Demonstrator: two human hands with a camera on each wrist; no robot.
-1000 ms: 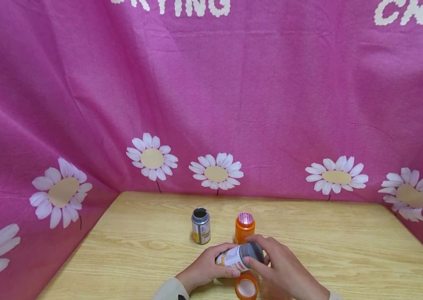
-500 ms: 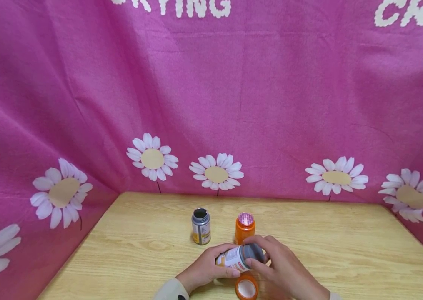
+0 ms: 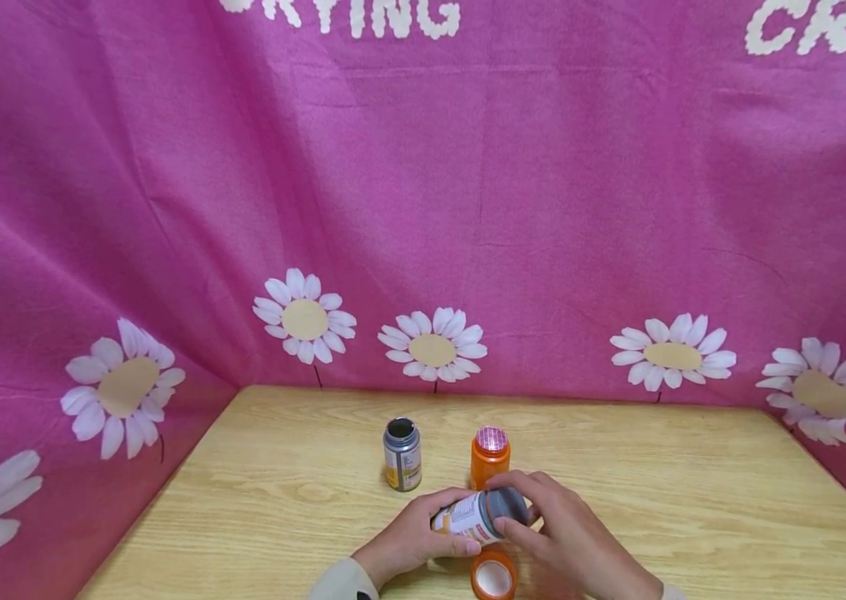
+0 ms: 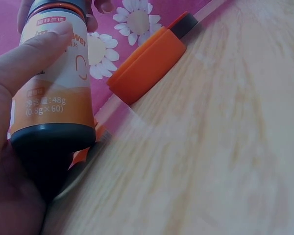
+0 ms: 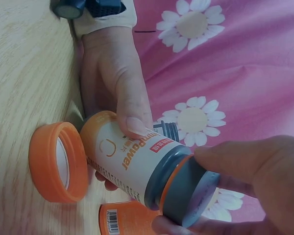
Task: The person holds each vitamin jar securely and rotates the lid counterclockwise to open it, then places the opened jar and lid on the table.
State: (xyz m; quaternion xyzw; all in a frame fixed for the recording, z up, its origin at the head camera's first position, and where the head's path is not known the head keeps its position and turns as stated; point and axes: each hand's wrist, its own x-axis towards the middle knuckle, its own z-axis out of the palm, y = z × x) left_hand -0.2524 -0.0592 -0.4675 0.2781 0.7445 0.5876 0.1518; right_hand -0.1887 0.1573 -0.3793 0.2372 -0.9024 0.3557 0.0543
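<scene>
In the head view my left hand [image 3: 415, 535] grips a grey bottle [image 3: 460, 518] with a white and orange label, its thumb across the label. The bottle leans over, with its top toward the right. My right hand [image 3: 568, 529] pinches the bottle's dark grey cap [image 3: 505, 505] between thumb and fingers. An orange band [image 5: 174, 180] shows between cap and bottle in the right wrist view. Just below the bottle, an orange lid [image 3: 493, 577] lies on the table with its white inside facing up. Behind the hands stands an orange bottle [image 3: 488, 460] with a patterned seal over its mouth.
A second grey bottle [image 3: 402, 467], uncapped and dark at the mouth, stands upright left of the orange one. All rest on a wood-grain table [image 3: 280, 475]. A pink cloth [image 3: 543, 208] with printed daisies hangs along the back and sides.
The right fingertips have shifted very slightly on the cap. Left hand, held bottle and the things on the table keep their places.
</scene>
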